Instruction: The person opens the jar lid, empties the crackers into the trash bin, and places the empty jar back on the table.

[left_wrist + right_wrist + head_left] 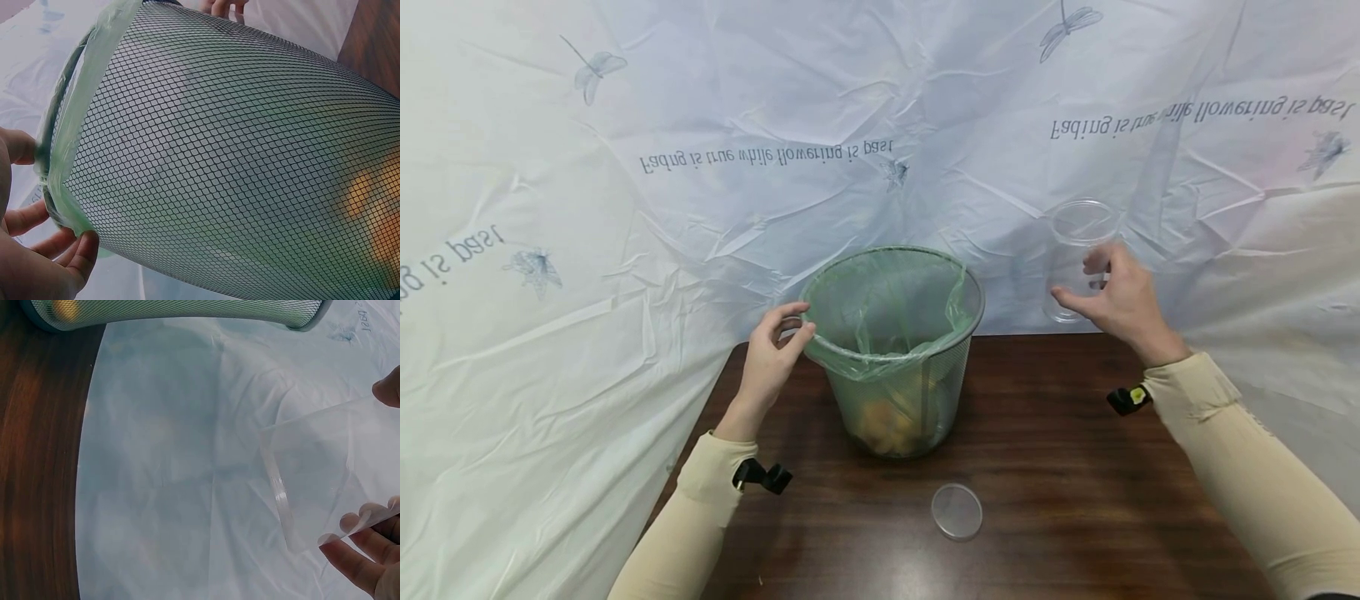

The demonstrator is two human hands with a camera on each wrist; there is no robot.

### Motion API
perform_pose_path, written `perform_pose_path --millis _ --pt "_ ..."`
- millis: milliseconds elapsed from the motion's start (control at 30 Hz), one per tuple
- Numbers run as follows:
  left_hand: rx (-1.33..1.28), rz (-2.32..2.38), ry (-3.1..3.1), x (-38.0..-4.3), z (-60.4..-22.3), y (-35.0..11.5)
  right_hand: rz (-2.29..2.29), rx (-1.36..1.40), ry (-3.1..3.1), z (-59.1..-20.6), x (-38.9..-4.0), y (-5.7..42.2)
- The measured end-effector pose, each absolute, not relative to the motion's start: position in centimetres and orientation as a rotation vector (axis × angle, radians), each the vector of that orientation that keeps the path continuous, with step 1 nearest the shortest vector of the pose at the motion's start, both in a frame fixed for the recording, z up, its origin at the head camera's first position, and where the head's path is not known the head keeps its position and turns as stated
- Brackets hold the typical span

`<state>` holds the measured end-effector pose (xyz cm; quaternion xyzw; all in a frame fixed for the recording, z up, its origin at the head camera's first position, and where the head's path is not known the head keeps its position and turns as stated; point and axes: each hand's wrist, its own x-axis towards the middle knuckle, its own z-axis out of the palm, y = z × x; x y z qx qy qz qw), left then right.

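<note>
A mesh wastebasket [947,367] lined with a thin green bag [880,367] stands upright on the table. My left hand [771,346] is at the left side of its rim, fingers and thumb curled about the edge and the folded bag; the left wrist view has the fingers [84,256] against the bag. To the right of the basket, my right hand [1123,292] holds a clear plastic jar [1063,267] off the table, thumb and fingers on opposite sides. The jar looks empty in the right wrist view. A clear round lid [957,512] lies in front of the basket.
Yellow-orange contents [887,425] show through the lower part of the basket; their kind cannot be made out. The dark wooden table [1060,492] ends against a creased white printed sheet [760,100], which hangs behind and to both sides.
</note>
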<state>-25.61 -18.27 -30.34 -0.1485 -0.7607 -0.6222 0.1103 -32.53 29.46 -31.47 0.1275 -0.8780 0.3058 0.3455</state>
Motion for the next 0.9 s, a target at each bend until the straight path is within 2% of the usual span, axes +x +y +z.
perform_pose_path --millis 500,733,900 --pt "-0.453 -1.837 -2.219 -25.8 -30.4 -18.3 0.835 0.258 -2.358 -31.6 -32.1 29.6" --pt "-0.45 -1.835 -2.21 -27.6 -32.7 -19.2 0.817 0.289 -2.344 -32.0 -31.9 29.7" --pt "-0.456 -1.849 -2.195 -27.6 -32.7 -19.2 0.833 0.282 -2.357 -32.3 -31.7 29.8"
